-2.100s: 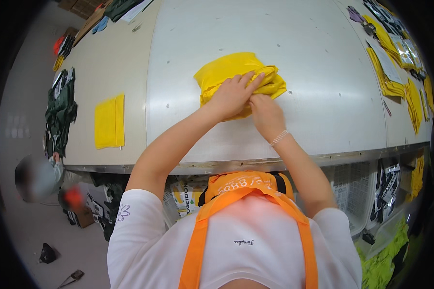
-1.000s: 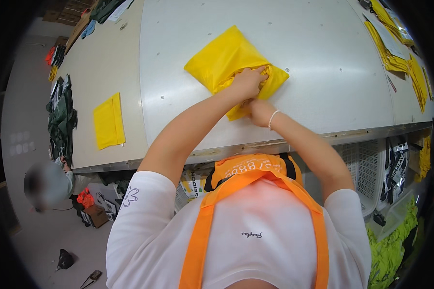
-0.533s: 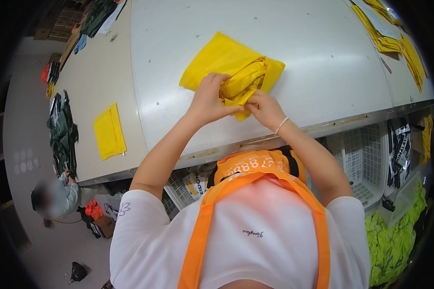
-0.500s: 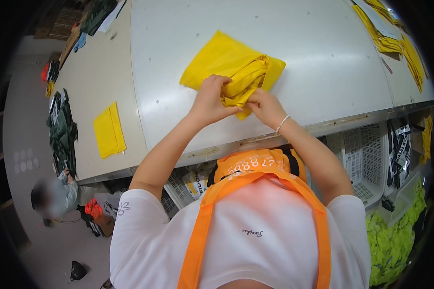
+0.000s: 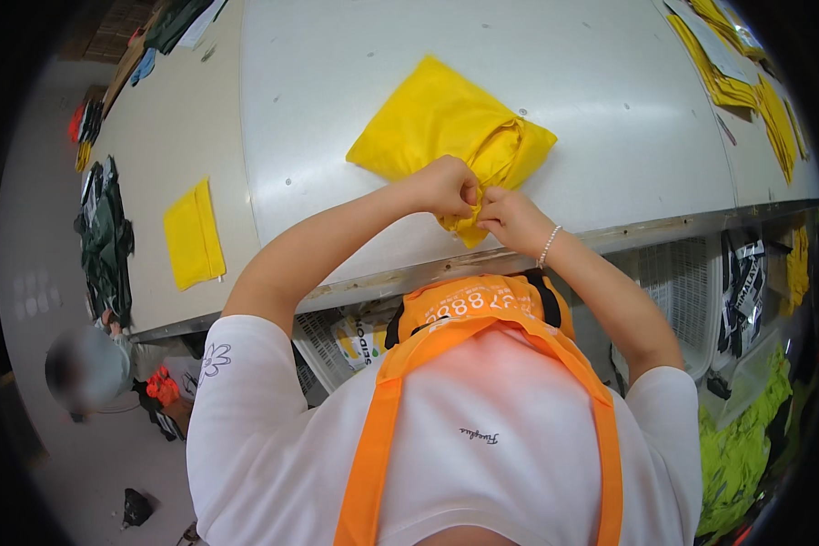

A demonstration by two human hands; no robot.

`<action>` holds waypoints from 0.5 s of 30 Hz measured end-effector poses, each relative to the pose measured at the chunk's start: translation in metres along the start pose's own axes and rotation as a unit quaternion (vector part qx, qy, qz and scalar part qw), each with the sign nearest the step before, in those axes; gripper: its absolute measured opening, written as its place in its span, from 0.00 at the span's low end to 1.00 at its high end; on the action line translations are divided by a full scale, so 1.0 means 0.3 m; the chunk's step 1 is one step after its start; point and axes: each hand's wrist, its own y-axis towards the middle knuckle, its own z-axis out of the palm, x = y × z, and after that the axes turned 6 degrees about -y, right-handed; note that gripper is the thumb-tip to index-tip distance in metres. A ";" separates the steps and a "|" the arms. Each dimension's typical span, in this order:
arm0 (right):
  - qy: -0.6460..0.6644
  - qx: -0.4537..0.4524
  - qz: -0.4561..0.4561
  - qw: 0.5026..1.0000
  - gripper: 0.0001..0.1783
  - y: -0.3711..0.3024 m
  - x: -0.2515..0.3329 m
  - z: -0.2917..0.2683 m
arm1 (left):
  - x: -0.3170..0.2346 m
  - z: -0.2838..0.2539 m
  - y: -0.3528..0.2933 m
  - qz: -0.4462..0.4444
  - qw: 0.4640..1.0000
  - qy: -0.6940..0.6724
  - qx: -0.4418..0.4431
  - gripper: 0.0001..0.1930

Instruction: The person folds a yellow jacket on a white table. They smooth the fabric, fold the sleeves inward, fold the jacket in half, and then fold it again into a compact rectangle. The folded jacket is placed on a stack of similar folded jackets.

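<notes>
A puffed-up yellow fabric pouch point(image 5: 428, 118) lies on the worktable point(image 5: 337, 55), its near end gathered and creased. My left hand point(image 5: 449, 186) is closed on the bunched cloth at that end, fingers curled inward. Right beside it my right hand point(image 5: 512, 220), with a beaded bracelet at the wrist, pinches the same edge. The two hands almost touch, and the fingertips are partly hidden in the folds. To the left rests a flat yellow pouch point(image 5: 194, 234), apart from both hands.
Yellow folded pieces point(image 5: 773, 127) are stacked at the far right, near a pen point(image 5: 726, 130). Dark green garments point(image 5: 106, 246) lie along the left edge, where a person point(image 5: 89, 366) is. Under the table stand plastic baskets point(image 5: 692, 300) and bright green cloth point(image 5: 742, 446).
My left hand has moved right and curled from a spread grasp into a closed grip on the cloth. The pouch has shifted slightly right, and its gathered end is bunched tighter.
</notes>
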 end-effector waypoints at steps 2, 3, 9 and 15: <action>-0.002 -0.006 -0.008 1.000 0.05 -0.017 -0.029 0.011 | 0.009 0.034 0.027 0.010 0.999 0.028 -0.010 0.08; -0.002 -0.003 -0.001 1.000 0.05 -0.025 -0.034 0.010 | 0.010 0.049 0.035 0.014 0.999 0.041 -0.013 0.08; -0.001 0.013 0.014 1.000 0.05 -0.037 -0.039 -0.024 | 0.009 0.079 0.083 0.006 0.994 0.068 -0.081 0.06; 0.035 0.005 0.018 0.999 0.04 -0.023 -0.038 -0.048 | -0.016 0.108 0.120 0.028 0.974 0.061 -0.215 0.06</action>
